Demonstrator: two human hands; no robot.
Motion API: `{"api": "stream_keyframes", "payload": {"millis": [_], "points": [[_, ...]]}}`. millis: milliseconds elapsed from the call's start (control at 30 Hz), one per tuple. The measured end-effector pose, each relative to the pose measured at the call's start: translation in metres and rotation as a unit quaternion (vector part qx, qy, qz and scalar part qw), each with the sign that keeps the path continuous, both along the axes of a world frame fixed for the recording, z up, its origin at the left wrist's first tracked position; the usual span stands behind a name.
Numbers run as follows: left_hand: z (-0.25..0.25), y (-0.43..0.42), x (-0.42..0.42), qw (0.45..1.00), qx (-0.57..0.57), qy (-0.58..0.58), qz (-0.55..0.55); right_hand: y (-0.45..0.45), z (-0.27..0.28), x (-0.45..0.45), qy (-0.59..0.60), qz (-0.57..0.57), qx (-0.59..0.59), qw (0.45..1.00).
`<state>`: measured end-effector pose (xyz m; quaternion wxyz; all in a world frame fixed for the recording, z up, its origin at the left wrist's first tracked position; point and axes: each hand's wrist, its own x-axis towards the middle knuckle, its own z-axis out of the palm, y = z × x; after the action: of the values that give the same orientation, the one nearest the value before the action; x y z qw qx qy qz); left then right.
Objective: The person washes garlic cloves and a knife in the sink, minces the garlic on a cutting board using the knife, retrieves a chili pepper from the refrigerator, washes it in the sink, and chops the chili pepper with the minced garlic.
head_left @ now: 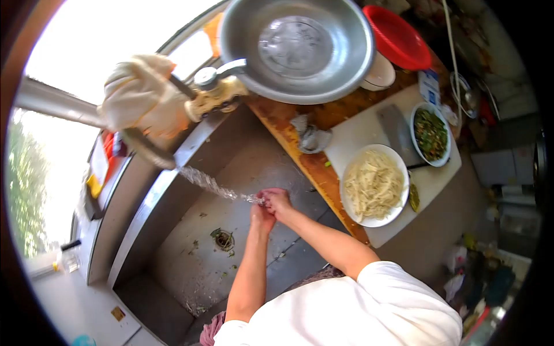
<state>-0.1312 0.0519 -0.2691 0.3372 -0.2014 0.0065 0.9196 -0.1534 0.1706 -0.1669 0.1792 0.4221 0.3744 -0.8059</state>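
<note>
My left hand [262, 216] and my right hand [279, 202] are pressed together over the metal sink [190, 230]. A stream of running water [209, 183] from the faucet spout [149, 151] lands on them. The right hand's fingers are curled in against the left hand; whether anything lies between them is hidden. The left hand's fingers are mostly covered by the right hand and the splash. Below and to the left of the hands is the drain [223, 239], with green scraps around it.
A large metal basin [352, 69] stands on the wooden counter [271, 118] beside a red plastic basin [398, 37]. On the white cutting board [352, 130] are a cleaver [398, 130], a plate of pale shreds [374, 184] and a bowl of chopped greens [430, 135]. Cloth [141, 92] wraps the faucet.
</note>
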Motion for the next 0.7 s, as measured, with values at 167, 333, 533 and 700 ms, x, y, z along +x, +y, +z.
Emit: {"api": "stream_keyframes", "payload": {"millis": [167, 333, 533, 700], "points": [[0.061, 0.051, -0.021, 0.934, -0.320, -0.148, 0.052, -0.012, -0.024, 0.022, 0.127, 0.058, 0.206, 0.969], [0.068, 0.063, -0.022, 0.942, -0.306, -0.123, 0.060, -0.020, -0.053, 0.032, 0.292, 0.112, 0.280, 0.908], [0.002, 0.048, 0.008, 0.947, -0.286, -0.027, 0.146, -0.015, -0.036, 0.023, 0.346, 0.254, 0.382, 0.819], [0.059, 0.057, 0.006, 0.969, -0.201, -0.056, 0.130, -0.011, -0.052, -0.002, 0.414, 0.159, 0.669, 0.597]]}}
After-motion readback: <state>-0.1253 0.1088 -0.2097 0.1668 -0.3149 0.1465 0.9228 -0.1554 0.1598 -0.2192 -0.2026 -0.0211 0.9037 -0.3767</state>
